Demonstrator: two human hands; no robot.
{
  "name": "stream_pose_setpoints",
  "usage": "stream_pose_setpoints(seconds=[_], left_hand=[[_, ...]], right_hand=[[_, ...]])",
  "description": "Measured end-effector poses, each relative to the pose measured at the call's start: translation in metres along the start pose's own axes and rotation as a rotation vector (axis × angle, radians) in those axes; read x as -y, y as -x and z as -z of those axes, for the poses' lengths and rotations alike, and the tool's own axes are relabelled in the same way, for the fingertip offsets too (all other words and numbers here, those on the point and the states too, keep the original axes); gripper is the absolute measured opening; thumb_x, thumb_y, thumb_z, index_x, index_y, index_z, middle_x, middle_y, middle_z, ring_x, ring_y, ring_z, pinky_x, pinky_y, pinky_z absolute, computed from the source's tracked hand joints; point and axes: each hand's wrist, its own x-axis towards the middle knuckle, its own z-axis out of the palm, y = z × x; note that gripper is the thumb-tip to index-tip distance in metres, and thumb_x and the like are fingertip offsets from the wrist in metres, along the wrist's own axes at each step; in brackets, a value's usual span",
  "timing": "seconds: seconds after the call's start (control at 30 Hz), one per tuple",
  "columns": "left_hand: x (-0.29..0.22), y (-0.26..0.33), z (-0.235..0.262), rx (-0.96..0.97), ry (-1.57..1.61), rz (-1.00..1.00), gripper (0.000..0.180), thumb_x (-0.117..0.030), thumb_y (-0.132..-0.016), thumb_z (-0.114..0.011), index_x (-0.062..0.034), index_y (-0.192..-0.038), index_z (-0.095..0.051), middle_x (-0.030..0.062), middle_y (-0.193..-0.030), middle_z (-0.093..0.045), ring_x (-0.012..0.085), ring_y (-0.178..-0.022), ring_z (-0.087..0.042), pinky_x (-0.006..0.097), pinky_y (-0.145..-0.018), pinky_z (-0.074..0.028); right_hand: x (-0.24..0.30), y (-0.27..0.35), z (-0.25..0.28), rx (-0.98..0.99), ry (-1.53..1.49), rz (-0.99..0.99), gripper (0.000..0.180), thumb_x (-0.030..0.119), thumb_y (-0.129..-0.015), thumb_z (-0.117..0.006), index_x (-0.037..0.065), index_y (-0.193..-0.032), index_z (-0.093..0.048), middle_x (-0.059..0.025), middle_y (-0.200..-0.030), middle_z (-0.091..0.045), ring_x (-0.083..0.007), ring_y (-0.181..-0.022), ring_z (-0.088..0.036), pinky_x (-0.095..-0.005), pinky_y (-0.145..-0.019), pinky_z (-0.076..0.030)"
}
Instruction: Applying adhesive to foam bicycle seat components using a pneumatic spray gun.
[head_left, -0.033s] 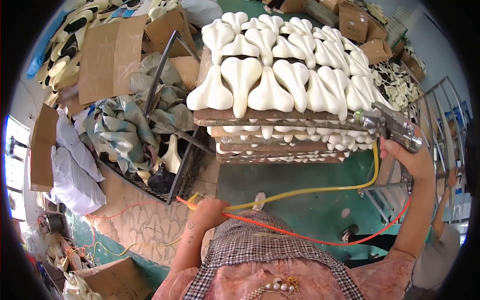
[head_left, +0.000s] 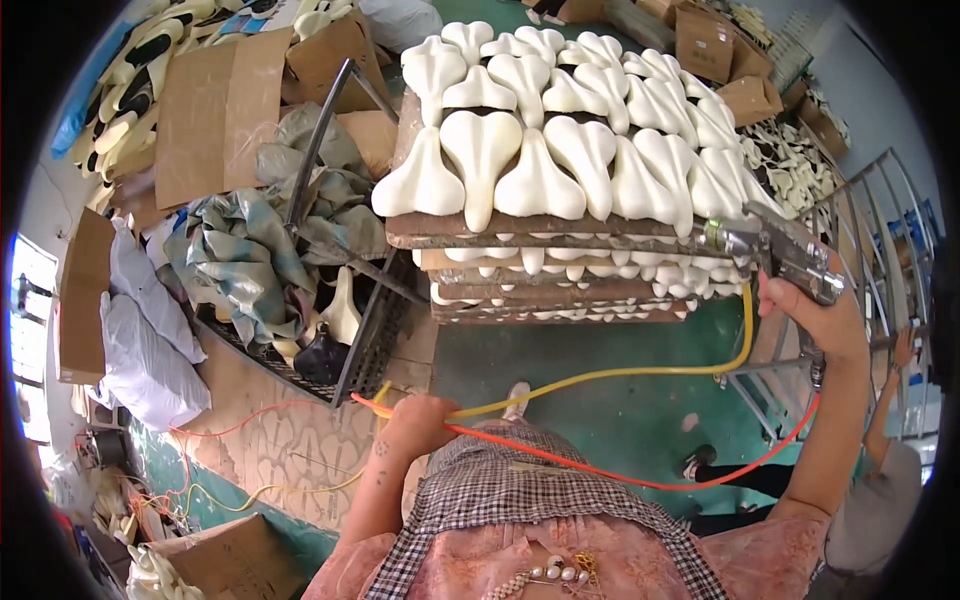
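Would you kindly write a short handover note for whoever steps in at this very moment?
Right hand: gripping a metal spray gun, nozzle at the right edge of the top board.
Left hand: holding the yellow hose and orange hose near the waist.
White foam saddle shapes lie in rows on stacked boards.
Done: cannot tell which pieces are treated.
Left: probably working across the top rows.

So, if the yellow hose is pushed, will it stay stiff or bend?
The yellow hose probably flops: it sags in a curve between the left hand and the spray gun in the right hand. It looks light and thin, so likely slides easily.
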Motion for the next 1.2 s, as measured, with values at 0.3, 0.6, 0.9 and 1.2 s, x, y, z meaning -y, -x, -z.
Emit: stream_pose_setpoints(seconds=[0.3, 0.6, 0.9, 1.2], left_hand=[[-0.015, 0.001, 0.009, 0.038, -0.031, 0.004, 0.024, -0.03, -0.071, -0.063, -0.0151, -0.09, -0.067, 0.0132, -0.076, -0.064, 0.0327, -0.074, -0.061, 0.042, -0.068, -0.048], [-0.049, -0.052, 0.009, 0.017, -0.02, 0.04, 0.025, -0.032, -0.072, -0.064, -0.0166, -0.091, -0.068, 0.0122, -0.076, -0.064, 0.0315, -0.075, -0.062, 0.042, -0.068, -0.049], [-0.113, -0.124, 0.009, -0.038, -0.022, 0.048, 0.027, -0.038, -0.073, -0.063, -0.0174, -0.09, -0.067, 0.0128, -0.076, -0.064, 0.0334, -0.074, -0.061, 0.043, -0.066, -0.049], [-0.138, -0.15, 0.004, -0.049, 0.038, 0.162, 0.024, -0.036, -0.074, -0.063, -0.0181, -0.089, -0.068, 0.0137, -0.073, -0.063, 0.0343, -0.072, -0.061, 0.044, -0.065, -0.049]], right_hand=[[-0.003, 0.032, 0.007, -0.009, 0.014, -0.024, 0.051, 0.016, -0.077, -0.069, -0.002, -0.119, -0.047, -0.0047, -0.076, -0.06, -0.0106, -0.063, -0.057, -0.0244, -0.059, -0.046], [-0.027, -0.005, 0.054, 0.043, 0.008, 0.066, 0.05, 0.015, -0.077, -0.068, -0.002, -0.119, -0.047, -0.0052, -0.077, -0.06, -0.0114, -0.064, -0.057, -0.0243, -0.057, -0.046], [-0.054, -0.127, 0.144, -0.152, 0.152, 0.174, 0.017, 0.019, -0.082, -0.062, 0.002, -0.078, -0.058, -0.0017, -0.065, -0.057, -0.0094, -0.062, -0.054, -0.0231, -0.062, -0.043], [-0.097, -0.167, 0.187, -0.055, 0.161, 0.179, 0.018, 0.017, -0.08, -0.066, 0.002, -0.087, -0.057, -0.0019, -0.067, -0.059, -0.009, -0.06, -0.055, -0.0229, -0.061, -0.044]])
